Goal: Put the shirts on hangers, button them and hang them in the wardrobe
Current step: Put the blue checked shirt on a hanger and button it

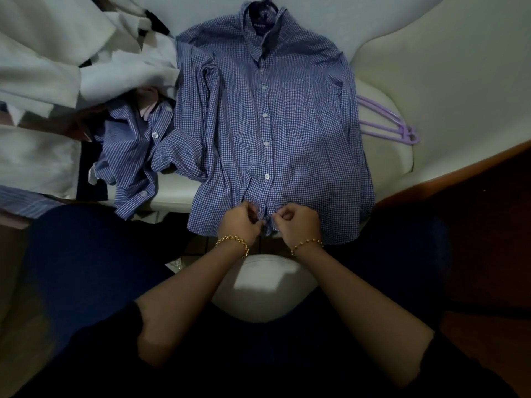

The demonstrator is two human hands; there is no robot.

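Observation:
A blue checked shirt lies flat on a pale sofa seat, collar away from me, with a purple hanger showing at its neck. Several white buttons run closed down its front. My left hand and my right hand sit side by side at the bottom hem. Each pinches one edge of the front placket between curled fingers. A gold bracelet circles each wrist.
Spare purple hangers lie right of the shirt. A second blue checked shirt is crumpled at the left, beside a heap of white garments. A wooden edge runs along the right. A white rounded object sits between my forearms.

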